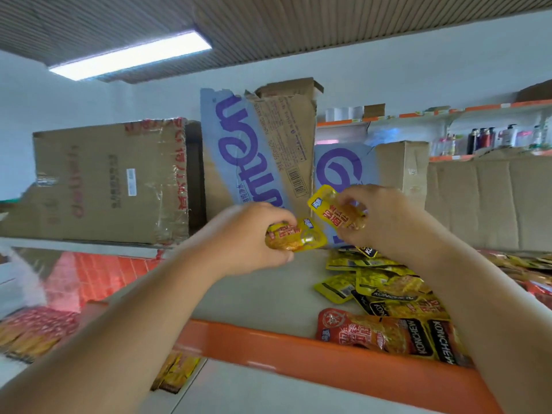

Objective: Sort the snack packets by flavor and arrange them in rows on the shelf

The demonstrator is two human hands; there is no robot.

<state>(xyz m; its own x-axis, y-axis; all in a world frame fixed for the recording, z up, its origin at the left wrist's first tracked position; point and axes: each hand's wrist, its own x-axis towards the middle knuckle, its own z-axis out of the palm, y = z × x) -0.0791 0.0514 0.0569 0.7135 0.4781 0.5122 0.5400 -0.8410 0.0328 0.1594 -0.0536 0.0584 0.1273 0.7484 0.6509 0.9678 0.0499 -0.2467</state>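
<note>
now | left hand pinches yellow packet | right hand pinches second yellow packet above shelf

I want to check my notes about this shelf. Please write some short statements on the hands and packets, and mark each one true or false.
1. The left hand holds the left packet, the right hand holds the right packet, and both packets are yellow. True.
2. The pile of packets lies under the left arm. False: it lies on the right of the shelf, by the right arm.
3. A red packet lies at the front of the pile. True.
4. The shelf's front edge is blue. False: it is orange.
5. Cardboard boxes stand behind the hands. True.
</note>
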